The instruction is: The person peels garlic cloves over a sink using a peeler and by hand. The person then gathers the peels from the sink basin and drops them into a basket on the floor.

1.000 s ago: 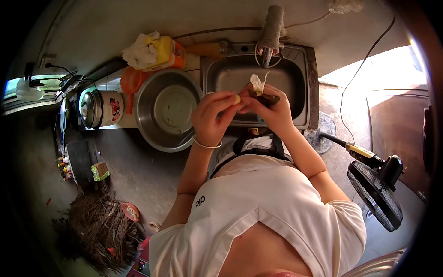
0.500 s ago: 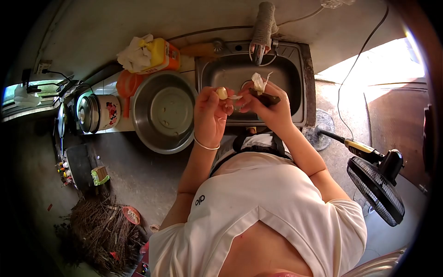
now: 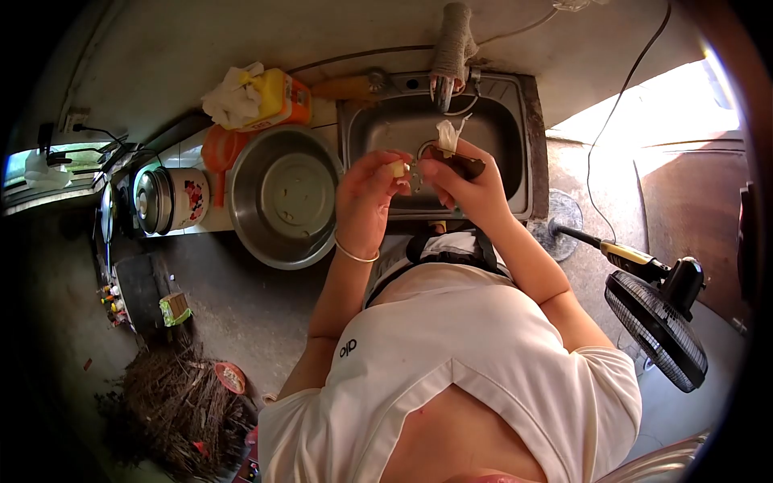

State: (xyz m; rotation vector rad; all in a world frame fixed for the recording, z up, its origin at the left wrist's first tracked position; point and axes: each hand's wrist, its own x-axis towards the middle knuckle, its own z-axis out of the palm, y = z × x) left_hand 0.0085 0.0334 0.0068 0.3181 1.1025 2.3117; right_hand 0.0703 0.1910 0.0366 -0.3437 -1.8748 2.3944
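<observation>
My left hand [image 3: 364, 197], a bangle on its wrist, pinches a pale peeled garlic clove [image 3: 397, 168] between thumb and fingertips. Close to its right, my right hand [image 3: 479, 187] is closed around a small knife [image 3: 467, 167] with a dark handle; the fingers hide most of its blade. A whitish, papery tuft of garlic skin [image 3: 448, 136] sticks up above the right fingers. Both hands are over the near part of the steel sink [image 3: 378, 133], slightly apart from each other.
Left of the sink stands a large metal basin [image 3: 250, 221] with water and a few scraps in it. Behind it are an orange dipper [image 3: 221, 153] and a yellow-orange jug [image 3: 278, 101]. A rice cooker [image 3: 189, 197] sits further left. On the right is a fan [image 3: 656, 326].
My left fingers have turned and closed further around the clove. The whitish strip between the hands no longer shows. My right hand keeps the knife and has barely shifted.
</observation>
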